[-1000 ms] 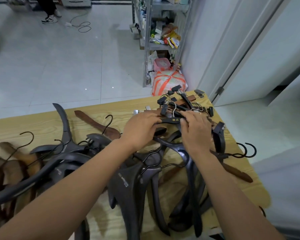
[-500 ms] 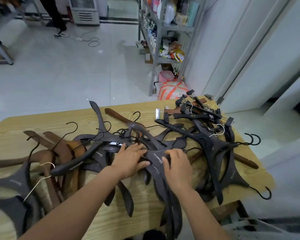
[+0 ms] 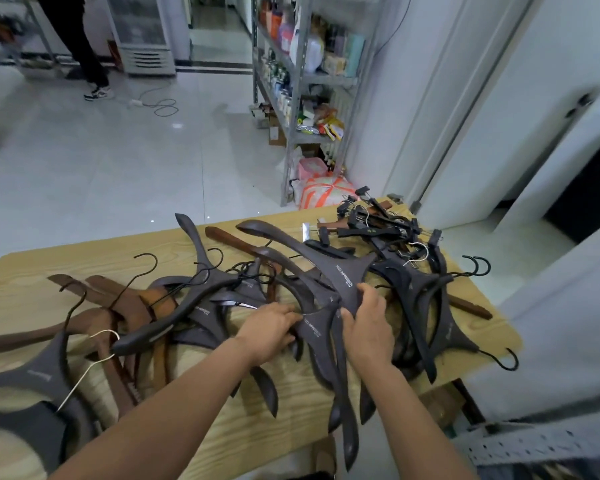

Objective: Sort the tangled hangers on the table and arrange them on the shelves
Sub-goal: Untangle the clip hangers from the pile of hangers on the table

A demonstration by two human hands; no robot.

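Observation:
A tangle of dark plastic and brown wooden hangers covers the light wooden table [image 3: 32, 278]. My left hand [image 3: 269, 329] grips the neck of a dark hanger [image 3: 314, 330] in the middle of the pile. My right hand [image 3: 368, 322] holds the broad middle of another dark hanger [image 3: 347, 277] whose arm rises toward the far left. Brown wooden hangers [image 3: 129, 306] lie at the left. Clip hangers [image 3: 371, 223] are heaped at the far right corner. More dark hangers [image 3: 426, 306] lie at the right.
A metal shelf unit [image 3: 302, 81] full of bottles and packets stands beyond the table, with a pink and orange bag [image 3: 323, 194] at its foot. A person's legs [image 3: 84, 50] stand on the tiled floor at the far left. White doors are at the right.
Both hands moved from the clip hangers at the far right corner back to the dark hangers in the middle. One dark hanger now rises off the pile in my right hand.

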